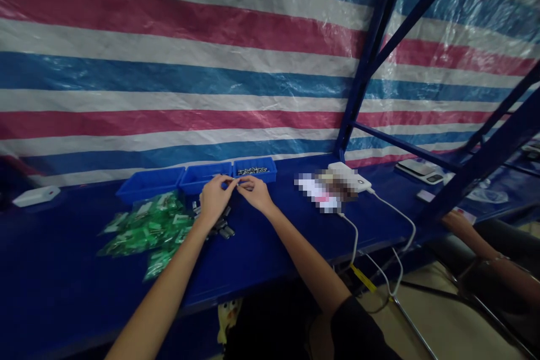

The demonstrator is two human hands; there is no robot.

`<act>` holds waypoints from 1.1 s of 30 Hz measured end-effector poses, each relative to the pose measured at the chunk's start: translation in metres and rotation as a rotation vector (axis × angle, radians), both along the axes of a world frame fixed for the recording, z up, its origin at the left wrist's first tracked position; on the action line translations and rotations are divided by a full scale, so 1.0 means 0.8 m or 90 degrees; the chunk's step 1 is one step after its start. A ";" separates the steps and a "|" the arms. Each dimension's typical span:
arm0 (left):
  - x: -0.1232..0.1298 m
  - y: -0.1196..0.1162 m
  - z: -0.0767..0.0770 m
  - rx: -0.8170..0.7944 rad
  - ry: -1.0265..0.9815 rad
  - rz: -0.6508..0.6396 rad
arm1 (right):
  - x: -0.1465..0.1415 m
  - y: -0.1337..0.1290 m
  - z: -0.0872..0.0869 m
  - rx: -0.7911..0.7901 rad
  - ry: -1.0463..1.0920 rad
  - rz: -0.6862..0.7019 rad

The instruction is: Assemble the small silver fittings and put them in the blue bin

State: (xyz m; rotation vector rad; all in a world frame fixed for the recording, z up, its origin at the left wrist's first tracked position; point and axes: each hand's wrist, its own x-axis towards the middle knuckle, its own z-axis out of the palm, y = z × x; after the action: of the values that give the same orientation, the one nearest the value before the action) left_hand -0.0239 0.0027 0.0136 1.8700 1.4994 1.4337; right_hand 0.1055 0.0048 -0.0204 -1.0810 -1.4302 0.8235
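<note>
My left hand (216, 198) and my right hand (254, 191) meet fingertip to fingertip just in front of the blue bins. Both are closed in a pinch around something too small to make out. Behind them stand a blue bin (272, 176) of small metal parts (252, 170), a middle blue bin (189, 183) and a left blue bin (149, 184). Small dark grey cylindrical parts (225, 232) lie loose on the table, partly hidden by my left hand. Left of that hand is a pile of clear plastic bags with green contents (147, 225).
A white box (350, 176) with cables and a blurred-out item (323, 194) are to the right. Blue metal frame posts (358, 84) rise beyond. A digital scale (418, 171) stands farther right, near another person's arm (472, 236). A white object (37, 196) lies far left.
</note>
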 end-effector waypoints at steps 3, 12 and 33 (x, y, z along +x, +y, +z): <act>-0.008 0.005 0.001 -0.034 -0.042 0.031 | 0.004 0.001 -0.002 -0.017 -0.055 -0.005; -0.020 0.024 -0.008 -0.171 -0.430 0.021 | 0.011 -0.010 -0.004 -0.081 -0.240 0.254; -0.001 0.001 0.005 -0.057 -0.296 0.008 | 0.013 -0.033 0.021 -0.065 -0.415 0.318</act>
State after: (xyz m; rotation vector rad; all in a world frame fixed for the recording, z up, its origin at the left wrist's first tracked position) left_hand -0.0244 0.0037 0.0178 1.3528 1.3186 1.6347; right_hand 0.1159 -0.0218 -0.0037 -1.1400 -2.2893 0.9419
